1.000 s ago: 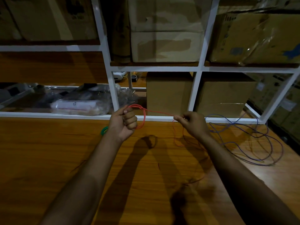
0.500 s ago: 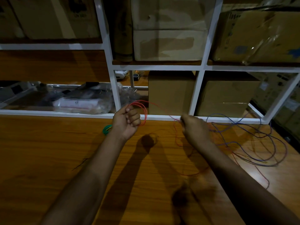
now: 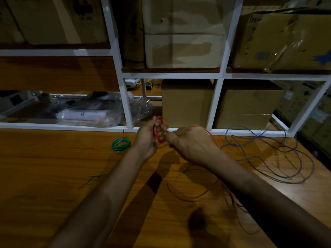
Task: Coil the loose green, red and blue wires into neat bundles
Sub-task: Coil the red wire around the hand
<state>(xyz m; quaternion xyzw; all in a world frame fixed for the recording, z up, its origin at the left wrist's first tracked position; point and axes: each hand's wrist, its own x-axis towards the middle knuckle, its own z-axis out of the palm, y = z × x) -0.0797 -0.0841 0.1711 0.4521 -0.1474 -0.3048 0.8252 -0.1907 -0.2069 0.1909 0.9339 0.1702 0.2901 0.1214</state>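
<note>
My left hand grips a small coil of red wire above the wooden table. My right hand is right beside it, pinching the same red wire, which arcs over the knuckles and trails down in loose loops on the table by my right forearm. A coiled green wire bundle with a black tie lies on the table left of my left hand. The blue wire lies loose in wide loops at the right.
A white shelf frame rises along the table's far edge, holding cardboard boxes and plastic-wrapped packages. A thin dark wire scrap lies on the wooden table at the left. The table's right edge runs diagonally.
My right hand has moved left from about a forearm's width away to meet my left hand, bringing another turn of red wire to the coil. The camera view shifted, uncovering the green bundle.
</note>
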